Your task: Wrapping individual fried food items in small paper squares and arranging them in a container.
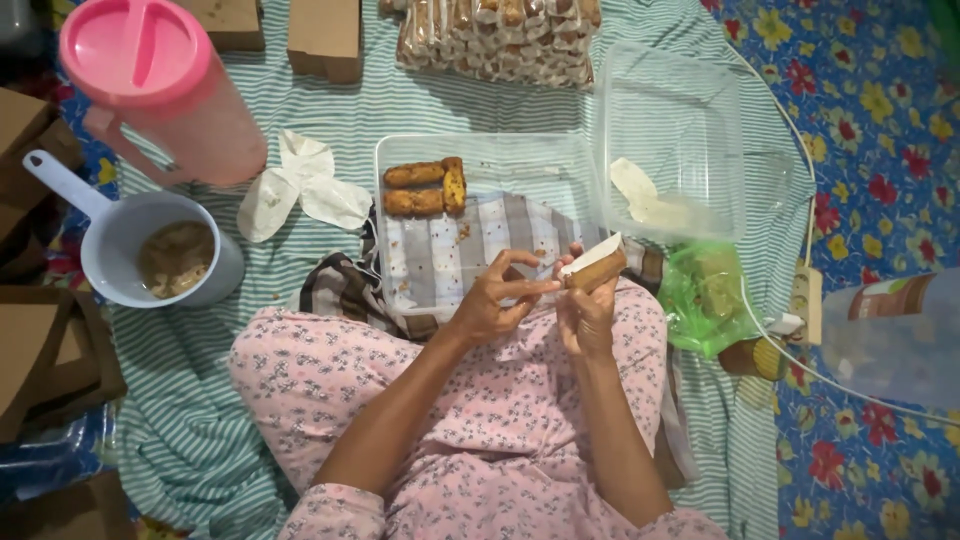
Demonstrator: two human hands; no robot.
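1. Currently: right hand (pixel 587 315) grips a brown fried roll (pixel 597 272) above the lap, just in front of the checked cloth (pixel 450 255); left hand (pixel 495 300) pinches the white wrapper (pixel 590 254) at the roll's end.
2. Best kept: roll steady, fingertips only on the wrapper edge, pull gentle to avoid tearing or crumbling.
3. Close ahead: clear tray (pixel 480 160) with three rolls (pixel 425 187), rim near the cloth.
4. Right side crowded: clear lid (pixel 690 110), green bag (pixel 700 295), white cord (pixel 800 180).
5. Left side: scoop (pixel 120 240) and pink jug (pixel 165 85), well apart.
6. Freest room: over the lap.
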